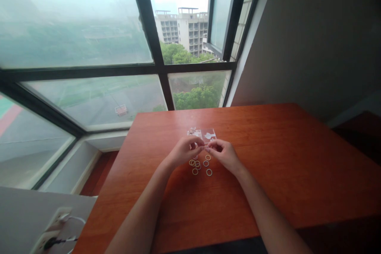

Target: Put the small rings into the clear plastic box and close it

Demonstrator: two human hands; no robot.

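Observation:
Over the middle of the wooden table (226, 202), my left hand (185, 151) and my right hand (224, 154) meet at the fingertips. Both are closed in a pinch, on something small and thin that I cannot make out. Below the fingers lie several small rings: a yellowish ring (195, 172), a pale grey ring (209, 172) and others, some overlapping on the left. Just beyond the hands is a clear plastic case (212, 131) with white shapes on it, partly hidden by my fingers. Small pieces (192, 130) sit at its left part.
A large window with dark frames (162, 69) stands behind the table, one pane (222, 24) swung open. A grey wall (300, 47) rises on the right. At lower left, plugs with cables (55, 242) sit in wall sockets.

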